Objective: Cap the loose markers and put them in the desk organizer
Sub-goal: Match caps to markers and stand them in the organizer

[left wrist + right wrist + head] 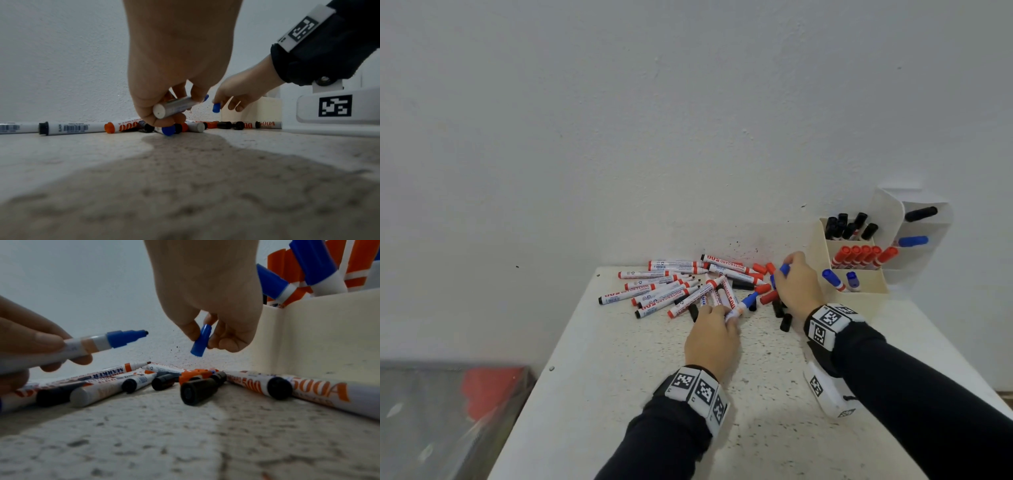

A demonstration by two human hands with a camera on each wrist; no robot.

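Note:
My left hand (714,329) grips an uncapped blue marker (88,344) by its white barrel (174,107), tip pointing right toward the other hand. My right hand (796,284) pinches a blue cap (201,343) between thumb and fingers, a little above the table, a short gap from the marker's tip. The same cap (784,269) shows at the fingertips in the head view. Several uncapped markers (664,289) and loose red and black caps (767,296) lie in a pile by the wall. The cream desk organizer (873,284) stands just right of my right hand, with capped black, red and blue markers in its compartments.
The white speckled table (654,411) ends at a left edge, with a grey bin and something red (489,390) below it. A white wall backs the table. A white holder (924,240) with two more markers stands behind the organizer.

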